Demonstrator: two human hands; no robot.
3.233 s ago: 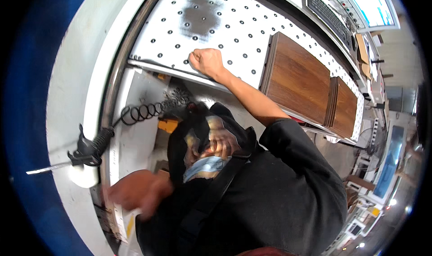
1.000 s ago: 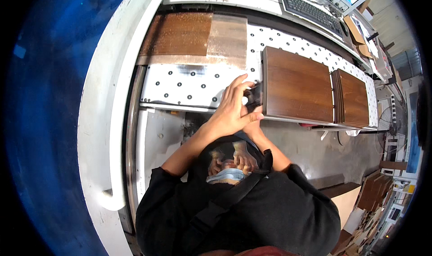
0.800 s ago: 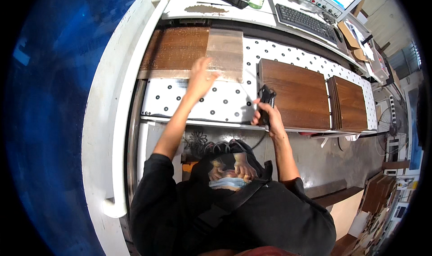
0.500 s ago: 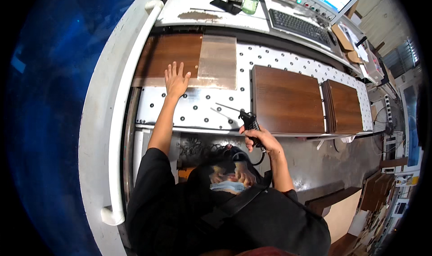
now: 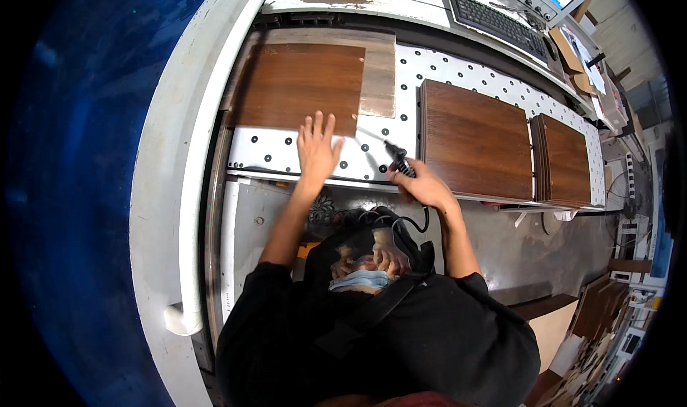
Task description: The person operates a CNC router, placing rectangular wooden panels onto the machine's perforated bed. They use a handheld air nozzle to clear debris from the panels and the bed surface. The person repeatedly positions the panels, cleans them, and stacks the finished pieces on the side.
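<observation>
Brown wood-grain panel at my left grip, air blow gun in my right grip

My left grip is open, its straight fingers spread over the near edge of the panel, a flat, square-cornered sheet. It lies toward the left of the white bench, whose surface is dotted with round black studs, and overlaps a paler, streaky board. My right grip is wrapped around the black, ridged air blow gun; its thin nozzle, blurred, slants toward the panel's near right corner, and I cannot tell whether they touch. A black hose curves below. Near my right grip stands a large stack of panels with layered edges; a smaller stack sits beyond it. A smooth white tubular rail bends along my left.
</observation>
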